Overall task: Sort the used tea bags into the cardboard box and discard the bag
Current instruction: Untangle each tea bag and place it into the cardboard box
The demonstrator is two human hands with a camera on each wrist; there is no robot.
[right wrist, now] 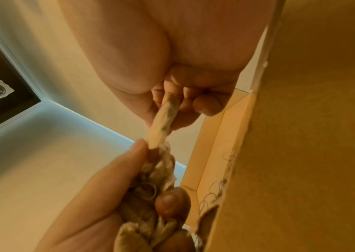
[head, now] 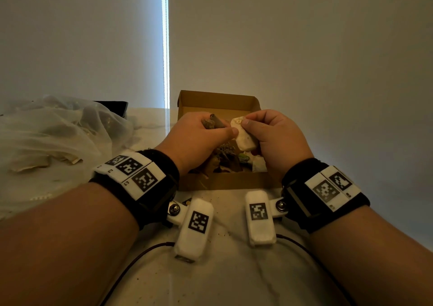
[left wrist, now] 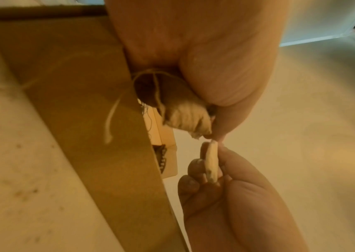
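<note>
Over marble, left fingers [head: 212, 121] clutch brown-stained tea bags [head: 212, 122]; right fingers [head: 254, 118] pinch one pale.

We can read no words or numbers. A small green tag [head: 243, 159] in the cardboard box [head: 225, 181] carries print too small to make out; the white wrist blocks [head: 198, 222] bear only black-and-white square code patterns.

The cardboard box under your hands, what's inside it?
Inside the cardboard box lies a heap of used tea bags, brown and white, with a green tag. The left hand and right hand, each holding tea bags, cover the middle, so the rest is hidden.
</note>
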